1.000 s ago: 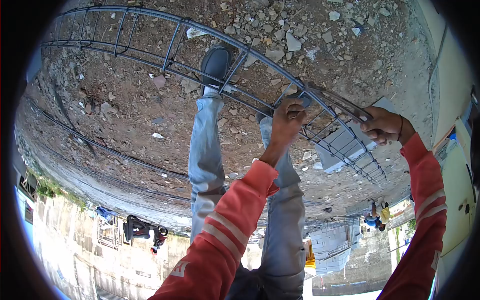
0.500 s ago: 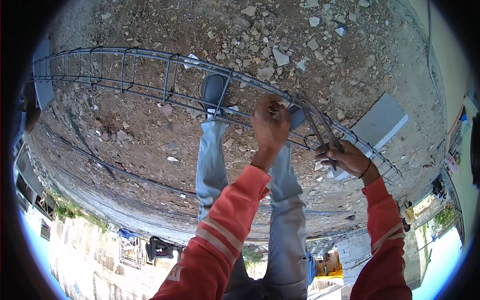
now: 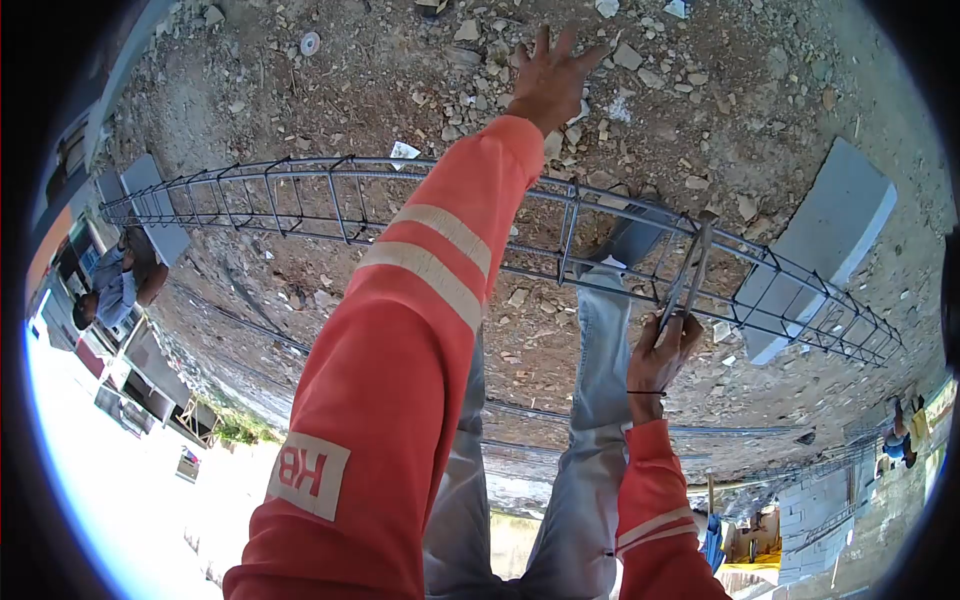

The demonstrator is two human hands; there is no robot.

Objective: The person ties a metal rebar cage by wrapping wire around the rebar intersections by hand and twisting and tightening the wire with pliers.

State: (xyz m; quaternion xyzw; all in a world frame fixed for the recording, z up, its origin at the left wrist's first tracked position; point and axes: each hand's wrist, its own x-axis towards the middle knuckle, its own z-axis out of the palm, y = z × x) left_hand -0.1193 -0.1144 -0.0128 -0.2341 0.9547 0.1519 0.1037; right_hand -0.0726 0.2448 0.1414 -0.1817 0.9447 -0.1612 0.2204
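Holds one left hand [image 3: 552, 82] out over the rubble-strewn ground [image 3: 740, 110], past the far side of one steel cage [image 3: 567, 232], with fingers spread and released. Grasps one pair of pincers [image 3: 703, 250] in one right hand [image 3: 660, 360], with two handles in the grip and the tool's head up at the cage's bars; cannot tell whether touching them. Wears one dark cord [image 3: 645, 392] on the right wrist and two red sleeves [image 3: 385, 365], with two pale stripes near the left forearm and one lettered patch [image 3: 308, 475] higher up.

Crosses in front of two jeans-clad legs [image 3: 605, 330], as one long lattice from left to right, partly hidden under the left sleeve; too fine at both ends for counting every tie. Passes over one grey slab [image 3: 835, 215] at the right end and at least one more grey slab [image 3: 155, 205] at the left. Shows one dark shoe [image 3: 640, 228] behind the bars, one white shard [image 3: 403, 152] just beyond, and one round disc [image 3: 310, 44] farther off. Includes one other person [image 3: 110, 283] near the cage's left end, and at least one distant person [image 3: 898, 440] at far right.
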